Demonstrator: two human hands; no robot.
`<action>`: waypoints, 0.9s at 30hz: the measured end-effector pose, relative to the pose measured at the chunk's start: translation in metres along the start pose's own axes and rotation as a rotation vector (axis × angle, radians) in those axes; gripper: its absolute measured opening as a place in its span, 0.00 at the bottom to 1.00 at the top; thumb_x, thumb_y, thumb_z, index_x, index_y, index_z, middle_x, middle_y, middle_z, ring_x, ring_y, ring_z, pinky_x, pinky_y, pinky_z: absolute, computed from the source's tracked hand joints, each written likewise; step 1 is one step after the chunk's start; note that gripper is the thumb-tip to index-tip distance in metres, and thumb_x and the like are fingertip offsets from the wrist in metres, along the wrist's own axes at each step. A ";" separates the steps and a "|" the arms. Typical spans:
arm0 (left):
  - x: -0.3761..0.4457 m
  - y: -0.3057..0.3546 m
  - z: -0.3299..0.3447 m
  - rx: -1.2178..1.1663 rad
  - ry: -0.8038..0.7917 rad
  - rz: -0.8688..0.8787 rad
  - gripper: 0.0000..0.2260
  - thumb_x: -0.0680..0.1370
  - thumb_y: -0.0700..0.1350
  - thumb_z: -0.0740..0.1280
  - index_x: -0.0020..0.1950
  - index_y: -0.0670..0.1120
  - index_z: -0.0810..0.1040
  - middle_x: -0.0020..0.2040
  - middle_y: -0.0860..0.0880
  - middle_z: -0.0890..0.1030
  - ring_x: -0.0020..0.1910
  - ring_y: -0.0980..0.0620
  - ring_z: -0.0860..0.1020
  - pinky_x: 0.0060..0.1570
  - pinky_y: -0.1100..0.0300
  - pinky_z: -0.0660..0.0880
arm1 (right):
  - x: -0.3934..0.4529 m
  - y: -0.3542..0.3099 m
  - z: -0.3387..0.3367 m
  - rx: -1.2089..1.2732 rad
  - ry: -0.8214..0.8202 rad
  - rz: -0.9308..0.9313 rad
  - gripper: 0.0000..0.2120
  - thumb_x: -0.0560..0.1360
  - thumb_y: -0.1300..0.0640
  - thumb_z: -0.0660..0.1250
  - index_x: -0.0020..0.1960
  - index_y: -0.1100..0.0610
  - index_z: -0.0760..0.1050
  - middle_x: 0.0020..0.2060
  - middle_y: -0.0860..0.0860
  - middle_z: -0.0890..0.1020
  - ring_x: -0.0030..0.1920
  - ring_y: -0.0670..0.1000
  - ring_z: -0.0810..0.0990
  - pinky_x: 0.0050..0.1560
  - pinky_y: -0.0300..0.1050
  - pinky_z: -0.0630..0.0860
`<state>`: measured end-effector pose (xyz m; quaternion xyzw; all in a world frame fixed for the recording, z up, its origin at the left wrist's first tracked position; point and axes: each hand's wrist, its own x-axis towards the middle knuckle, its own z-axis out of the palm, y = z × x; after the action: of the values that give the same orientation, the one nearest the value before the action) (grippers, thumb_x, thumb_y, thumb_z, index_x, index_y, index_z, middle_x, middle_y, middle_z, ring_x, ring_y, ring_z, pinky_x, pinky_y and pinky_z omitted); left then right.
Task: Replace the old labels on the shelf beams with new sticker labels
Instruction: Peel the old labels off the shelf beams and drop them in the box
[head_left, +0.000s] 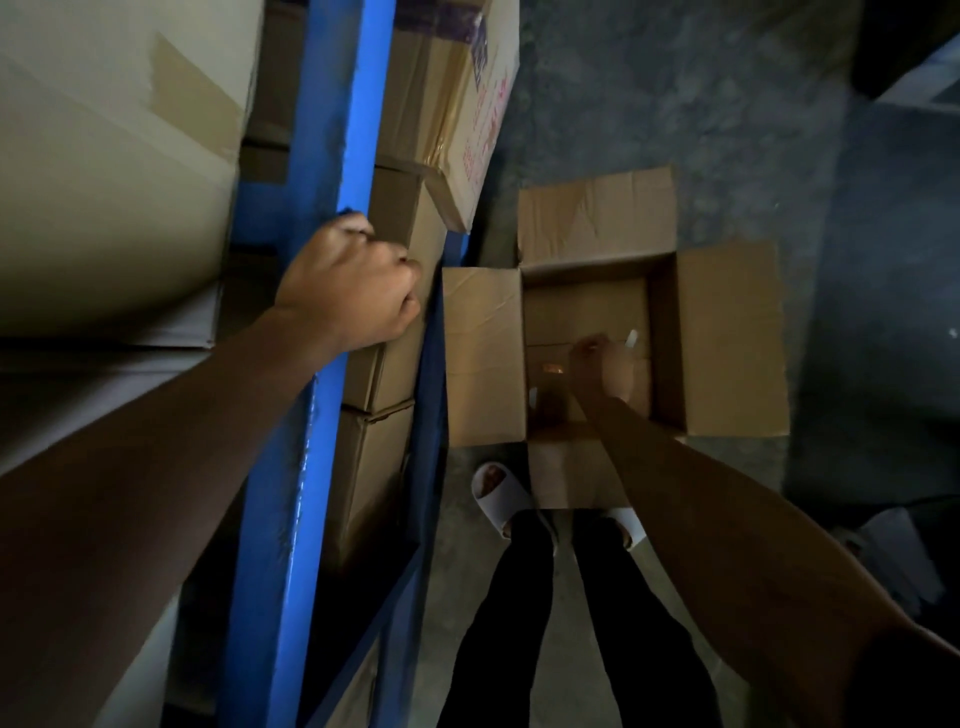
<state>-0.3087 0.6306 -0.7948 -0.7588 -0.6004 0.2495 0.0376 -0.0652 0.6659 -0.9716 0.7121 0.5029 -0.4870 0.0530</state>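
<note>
Left hand grips smooth blue beam; right hand over open cardboard box.

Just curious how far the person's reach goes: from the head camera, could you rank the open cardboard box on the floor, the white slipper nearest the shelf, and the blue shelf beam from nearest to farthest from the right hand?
1. Open cardboard box: the right hand is over it.
2. White slipper: on the floor, below-left of the hand.
3. Blue shelf beam: far left, at the left hand.

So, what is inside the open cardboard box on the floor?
In the open cardboard box, the right hand reaches down, holding something small and white that is too blurred to name. An orange scrap lies on the bottom. The hand and forearm cover the rest.
</note>
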 end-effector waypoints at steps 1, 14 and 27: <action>-0.001 0.000 -0.004 -0.020 -0.003 0.001 0.15 0.78 0.49 0.59 0.43 0.46 0.83 0.39 0.47 0.84 0.34 0.46 0.80 0.52 0.54 0.67 | -0.011 -0.010 -0.004 0.042 -0.008 -0.008 0.15 0.79 0.57 0.58 0.64 0.59 0.74 0.60 0.60 0.78 0.61 0.62 0.76 0.62 0.52 0.74; -0.038 0.019 -0.118 -1.223 0.133 -0.571 0.09 0.79 0.42 0.65 0.55 0.47 0.83 0.47 0.42 0.86 0.48 0.44 0.84 0.48 0.50 0.80 | -0.186 -0.140 -0.132 0.234 0.076 -0.498 0.10 0.78 0.49 0.62 0.54 0.50 0.79 0.49 0.53 0.85 0.49 0.54 0.82 0.48 0.46 0.77; -0.155 0.006 -0.307 -1.181 0.524 -0.759 0.10 0.77 0.46 0.65 0.55 0.51 0.82 0.48 0.51 0.86 0.46 0.47 0.84 0.52 0.48 0.80 | -0.332 -0.224 -0.240 0.192 0.079 -1.120 0.04 0.78 0.50 0.64 0.47 0.48 0.77 0.39 0.45 0.82 0.39 0.43 0.80 0.43 0.37 0.72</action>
<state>-0.1967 0.5597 -0.4773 -0.4279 -0.8265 -0.3334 -0.1508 -0.0906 0.6899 -0.5058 0.3558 0.7588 -0.4574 -0.2973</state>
